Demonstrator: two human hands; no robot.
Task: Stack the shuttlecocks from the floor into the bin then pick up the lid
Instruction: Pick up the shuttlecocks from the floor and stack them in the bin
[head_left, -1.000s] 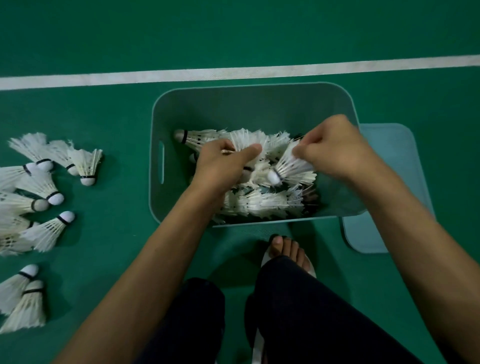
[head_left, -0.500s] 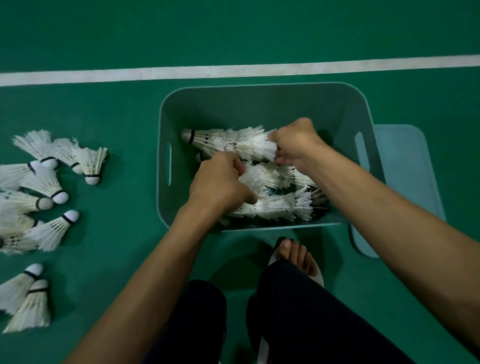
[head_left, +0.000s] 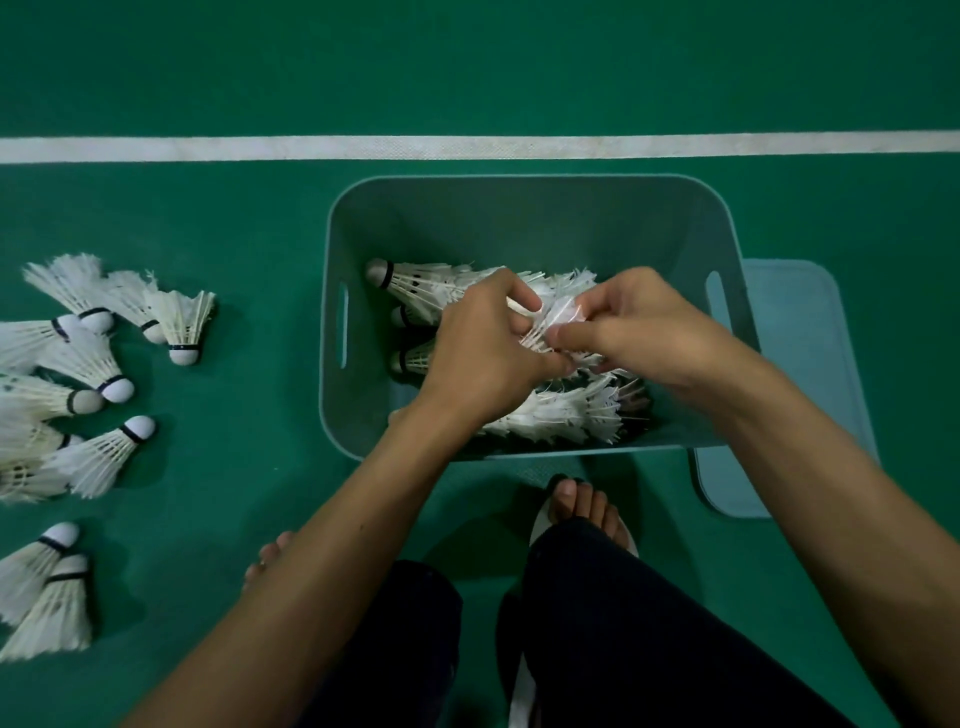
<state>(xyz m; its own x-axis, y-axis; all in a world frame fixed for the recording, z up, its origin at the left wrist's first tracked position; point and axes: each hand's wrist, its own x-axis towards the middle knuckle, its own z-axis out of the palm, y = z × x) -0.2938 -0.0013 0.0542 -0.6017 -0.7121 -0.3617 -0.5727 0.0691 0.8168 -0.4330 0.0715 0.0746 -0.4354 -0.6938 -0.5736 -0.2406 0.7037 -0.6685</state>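
Note:
A grey-green plastic bin (head_left: 519, 208) stands on the green court floor and holds rows of white feather shuttlecocks (head_left: 561, 415) lying on their sides. Both hands are inside the bin over the pile. My left hand (head_left: 483, 348) grips the feathers of a shuttlecock (head_left: 545, 327) in the middle row. My right hand (head_left: 634, 332) pinches the same white feathers from the right. The bin's pale lid (head_left: 800, 374) lies flat on the floor, partly under the bin's right side. Several loose shuttlecocks (head_left: 88, 364) lie on the floor at the left.
A white court line (head_left: 467, 147) runs across the floor behind the bin. My feet in sandals (head_left: 582, 504) and dark trouser legs sit just in front of the bin. Two more shuttlecocks (head_left: 47, 592) lie at the lower left.
My right hand has moved from the back row of shuttlecocks toward the middle. My left hand has lifted slightly and now meets it on the same feathers.

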